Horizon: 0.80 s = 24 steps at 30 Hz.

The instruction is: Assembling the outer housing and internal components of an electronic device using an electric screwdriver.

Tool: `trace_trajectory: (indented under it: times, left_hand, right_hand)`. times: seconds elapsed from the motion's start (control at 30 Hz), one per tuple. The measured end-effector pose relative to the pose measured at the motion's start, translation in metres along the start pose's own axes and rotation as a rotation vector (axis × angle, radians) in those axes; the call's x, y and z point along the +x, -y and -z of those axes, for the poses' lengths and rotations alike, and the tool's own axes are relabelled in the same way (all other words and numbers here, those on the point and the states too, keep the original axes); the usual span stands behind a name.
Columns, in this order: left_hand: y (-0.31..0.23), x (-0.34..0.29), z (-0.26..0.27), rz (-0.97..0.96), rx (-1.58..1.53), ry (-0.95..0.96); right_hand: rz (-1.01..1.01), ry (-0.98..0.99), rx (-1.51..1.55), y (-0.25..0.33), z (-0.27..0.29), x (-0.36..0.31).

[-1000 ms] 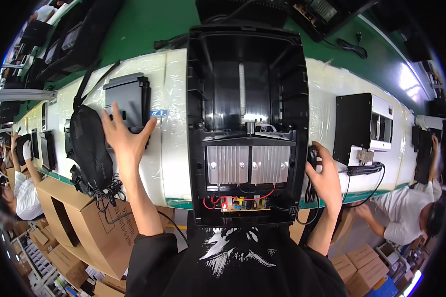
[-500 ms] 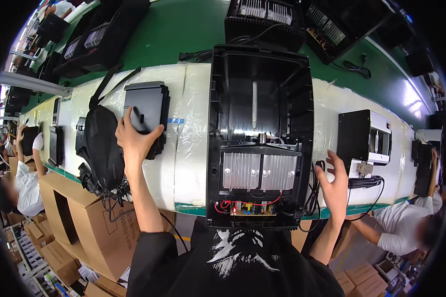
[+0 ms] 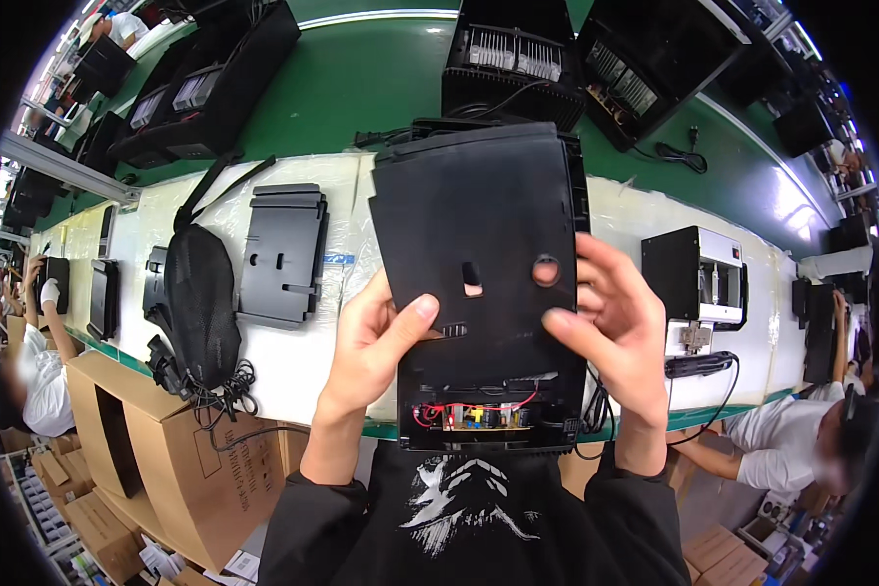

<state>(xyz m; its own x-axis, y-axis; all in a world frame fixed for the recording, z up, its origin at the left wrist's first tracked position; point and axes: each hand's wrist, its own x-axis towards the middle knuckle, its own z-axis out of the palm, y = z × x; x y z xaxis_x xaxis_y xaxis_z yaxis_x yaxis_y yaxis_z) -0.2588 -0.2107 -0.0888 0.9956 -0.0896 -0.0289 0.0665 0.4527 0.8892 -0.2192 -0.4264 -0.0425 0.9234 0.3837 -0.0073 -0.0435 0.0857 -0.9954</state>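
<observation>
– Where's the head view from?
– Left of two fisheyes worn on the head, upright, facing down.
– How near?
– Close over the left hand (image 3: 356, 358) and right hand (image 3: 637, 339); sleeves (image 3: 313, 527) enter at seven and five o'clock, the white bench (image 3: 283, 366) bending toward nine and three.

Black panel (image 3: 498, 215), left hand (image 3: 366, 347) and right hand (image 3: 623, 337) at its edges, blocks way down into casing (image 3: 559, 393), except near end, where circuit board (image 3: 485, 418) lies open. Narrow bare lane of white padding (image 3: 353, 220) left of panel; grey panels (image 3: 293, 234), then black bag (image 3: 200, 293), stand beyond. Right: bare padding as far as boxy unit (image 3: 676, 264); cable (image 3: 599, 412) crowds casing's near corner
</observation>
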Motion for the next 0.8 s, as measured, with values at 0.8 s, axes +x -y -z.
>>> trace_trajectory:
  times: [0.8]
  left_hand:
    - [0.054,0.001,0.018,-0.198,0.646,-0.332]
  right_hand:
    - [0.616,0.05,-0.955,0.009,0.042,0.044]
